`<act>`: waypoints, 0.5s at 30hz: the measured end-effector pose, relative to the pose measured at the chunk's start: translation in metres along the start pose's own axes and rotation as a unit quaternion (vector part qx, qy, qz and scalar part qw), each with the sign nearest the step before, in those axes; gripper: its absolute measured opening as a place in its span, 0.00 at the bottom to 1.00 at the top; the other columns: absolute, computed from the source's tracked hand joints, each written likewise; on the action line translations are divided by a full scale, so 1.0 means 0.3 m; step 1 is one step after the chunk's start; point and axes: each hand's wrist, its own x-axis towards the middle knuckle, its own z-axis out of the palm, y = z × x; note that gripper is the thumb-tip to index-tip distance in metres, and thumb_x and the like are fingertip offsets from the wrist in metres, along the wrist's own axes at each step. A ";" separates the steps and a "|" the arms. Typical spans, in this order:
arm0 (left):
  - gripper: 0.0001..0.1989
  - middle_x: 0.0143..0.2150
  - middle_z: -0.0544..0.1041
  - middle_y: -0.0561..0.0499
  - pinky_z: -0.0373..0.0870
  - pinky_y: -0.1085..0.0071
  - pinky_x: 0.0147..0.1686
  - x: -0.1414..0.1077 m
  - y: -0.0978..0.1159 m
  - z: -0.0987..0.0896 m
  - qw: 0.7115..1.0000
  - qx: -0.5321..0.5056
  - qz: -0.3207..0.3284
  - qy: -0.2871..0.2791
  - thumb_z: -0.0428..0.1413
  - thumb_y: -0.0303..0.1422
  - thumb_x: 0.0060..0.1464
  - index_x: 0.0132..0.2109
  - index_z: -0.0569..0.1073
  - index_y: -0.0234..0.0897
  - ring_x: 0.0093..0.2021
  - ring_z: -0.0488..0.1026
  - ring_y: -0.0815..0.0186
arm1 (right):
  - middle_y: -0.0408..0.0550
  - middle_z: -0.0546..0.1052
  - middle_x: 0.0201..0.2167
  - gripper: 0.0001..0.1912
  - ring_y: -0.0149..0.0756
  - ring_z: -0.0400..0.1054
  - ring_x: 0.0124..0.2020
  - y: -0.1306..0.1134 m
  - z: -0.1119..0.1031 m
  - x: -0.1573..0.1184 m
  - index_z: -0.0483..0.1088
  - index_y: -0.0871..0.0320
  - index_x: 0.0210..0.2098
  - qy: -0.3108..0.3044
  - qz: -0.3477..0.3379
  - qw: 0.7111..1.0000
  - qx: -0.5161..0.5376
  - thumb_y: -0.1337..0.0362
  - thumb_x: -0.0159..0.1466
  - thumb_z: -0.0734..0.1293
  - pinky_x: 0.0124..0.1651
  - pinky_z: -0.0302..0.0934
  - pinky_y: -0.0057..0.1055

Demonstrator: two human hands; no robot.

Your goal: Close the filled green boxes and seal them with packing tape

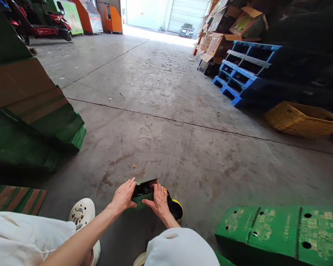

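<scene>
Left hand (124, 195), right hand (159, 200), each grip holding an end of open green box (139, 201); black-and-yellow object (177, 207) beside right hand

Printed matter in the scene, little of it legible. On the white shoe (81, 212), a small dark word charm (78, 226) bears pale letters, the last of which appear to read "by"; the opening of the word cannot be made out. The row of green cartons (290, 218) carries pale yellowish printing, with lines and blocks of characters on the upper faces, too blurred to decipher. On the car (187, 29), the number plate (186, 34) is too small to read. No complete word or number can be read with certainty.
</scene>
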 end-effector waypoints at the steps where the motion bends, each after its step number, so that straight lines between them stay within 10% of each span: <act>1: 0.48 0.76 0.62 0.38 0.63 0.49 0.71 -0.021 -0.008 0.037 0.999 0.034 0.016 0.011 0.74 0.29 0.38 0.68 0.69 0.42 0.74 0.62 0.45 | 0.65 0.70 0.64 0.40 0.65 0.62 0.67 0.003 0.016 -0.003 0.66 0.58 0.63 0.000 0.013 1.000 0.004 0.42 0.60 0.76 0.67 0.57 0.56; 11: 0.32 0.76 0.63 0.41 0.63 0.49 0.71 -0.089 -0.077 0.194 0.973 0.153 0.101 0.139 0.59 0.37 0.67 0.74 0.61 0.42 0.75 0.62 0.53 | 0.69 0.46 0.77 0.54 0.52 0.50 0.77 0.043 0.048 -0.038 0.25 0.60 0.78 0.121 0.038 0.984 0.124 0.49 0.71 0.66 0.71 0.59 0.46; 15: 0.28 0.75 0.64 0.42 0.61 0.50 0.73 -0.089 -0.087 0.210 0.967 0.169 0.102 0.160 0.54 0.38 0.70 0.73 0.63 0.41 0.75 0.62 0.54 | 0.54 0.44 0.81 0.37 0.52 0.42 0.80 0.067 -0.004 -0.005 0.39 0.45 0.80 0.062 -0.029 0.996 0.066 0.54 0.76 0.58 0.74 0.54 0.55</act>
